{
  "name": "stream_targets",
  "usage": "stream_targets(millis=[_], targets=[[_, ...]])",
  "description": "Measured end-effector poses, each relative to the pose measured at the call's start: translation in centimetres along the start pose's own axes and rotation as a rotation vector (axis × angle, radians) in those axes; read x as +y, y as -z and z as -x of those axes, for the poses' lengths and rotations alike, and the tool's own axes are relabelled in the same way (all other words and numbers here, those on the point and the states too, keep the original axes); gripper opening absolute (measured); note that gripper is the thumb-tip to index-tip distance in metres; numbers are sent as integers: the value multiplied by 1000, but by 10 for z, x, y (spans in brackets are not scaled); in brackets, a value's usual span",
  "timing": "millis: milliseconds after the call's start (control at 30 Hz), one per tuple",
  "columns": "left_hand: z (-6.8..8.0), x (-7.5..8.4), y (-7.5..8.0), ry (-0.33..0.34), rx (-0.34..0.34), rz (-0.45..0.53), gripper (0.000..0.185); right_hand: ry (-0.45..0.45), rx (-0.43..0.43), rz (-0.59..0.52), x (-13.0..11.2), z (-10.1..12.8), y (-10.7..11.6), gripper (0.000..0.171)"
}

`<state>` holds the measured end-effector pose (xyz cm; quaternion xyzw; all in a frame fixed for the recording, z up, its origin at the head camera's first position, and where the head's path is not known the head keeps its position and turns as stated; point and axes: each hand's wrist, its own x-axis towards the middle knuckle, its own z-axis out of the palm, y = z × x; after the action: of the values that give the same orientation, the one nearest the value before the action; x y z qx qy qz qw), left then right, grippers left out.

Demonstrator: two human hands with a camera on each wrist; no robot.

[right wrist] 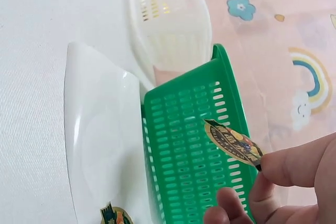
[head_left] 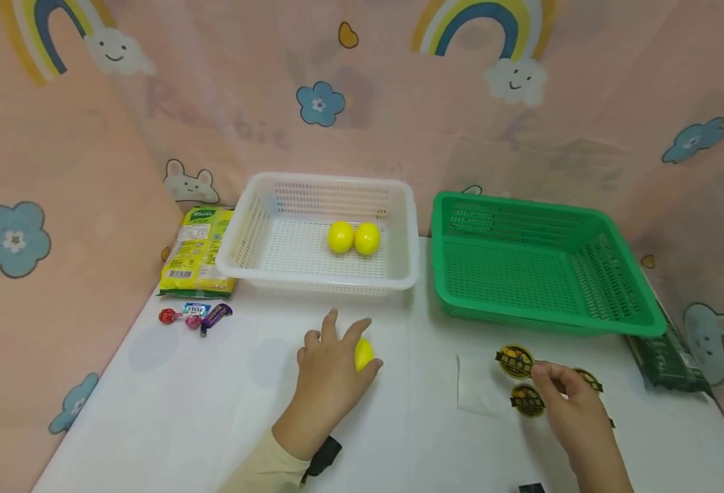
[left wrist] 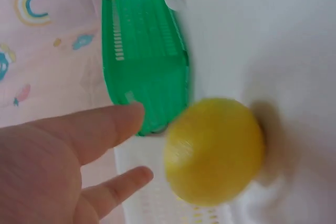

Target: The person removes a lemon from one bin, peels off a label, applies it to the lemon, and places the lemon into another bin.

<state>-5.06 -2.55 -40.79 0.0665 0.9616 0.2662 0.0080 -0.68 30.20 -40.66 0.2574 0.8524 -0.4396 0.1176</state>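
Observation:
My left hand (head_left: pixel 339 348) lies over a yellow ball (head_left: pixel 365 354) on the white table, fingers spread. In the left wrist view my fingers (left wrist: pixel 100 127) are straight and stand a little apart from the blurred ball (left wrist: pixel 212 150). My right hand (head_left: pixel 543 375) pinches the edge of a round dark-and-gold sticker (head_left: pixel 514 361), which the right wrist view shows lifted (right wrist: pixel 233 141) in front of the green basket (right wrist: pixel 189 171). Two more stickers lie near a clear backing sheet (head_left: pixel 475 387); one (head_left: pixel 528 400) is beside my fingers. The white basket (head_left: pixel 319 277) holds two yellow balls (head_left: pixel 353 237).
The green basket (head_left: pixel 540 318) stands at the back right with nothing in it. A yellow packet (head_left: pixel 196 250) and several wrapped sweets (head_left: pixel 196 315) lie at the left. A dark green packet (head_left: pixel 666 356) lies at the right edge. Pink patterned curtains close in the table.

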Motion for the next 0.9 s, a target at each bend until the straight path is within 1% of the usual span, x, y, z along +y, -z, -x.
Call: stream_targets(millis=[33,100,200,300,367,433,533,567,633,700,767,800,867,900], targets=[[1,-5,1,16,-19,20,60,0,-2,4,0,0,0,75],[2,-13,0,25,-57,56,58,0,-11,16,-1,1,-1,76],[3,-22,-4,-3,-91,84,58,13,-18,26,-1,0,-3,76],[3,-28,-8,-48,-101,117,58,26,-18,40,-1,-1,-6,74],[2,-31,-10,-77,-103,151,58,29,-19,52,-2,-1,-8,73],[2,-32,-12,-101,-121,191,57,27,-26,63,-3,-1,-10,75],[3,-33,-16,-122,-143,238,57,20,-27,51,-7,0,-13,75],[3,-34,-17,-123,-138,258,57,22,-33,36,-9,1,-15,74],[3,-34,-18,-116,-105,311,57,36,-57,-12,-14,3,-18,72],[1,-33,-17,-109,-56,416,59,59,-96,-89,-22,7,-21,65],[-2,-30,-14,-104,-15,560,61,99,-138,-162,-31,11,-24,57],[-3,-28,-12,-103,-13,651,63,111,-158,-201,-37,14,-25,53],[-7,-23,-9,-106,-39,836,65,154,-170,-276,-49,19,-29,44],[-9,-20,-8,-116,-57,911,64,177,-171,-307,-56,22,-31,40]])
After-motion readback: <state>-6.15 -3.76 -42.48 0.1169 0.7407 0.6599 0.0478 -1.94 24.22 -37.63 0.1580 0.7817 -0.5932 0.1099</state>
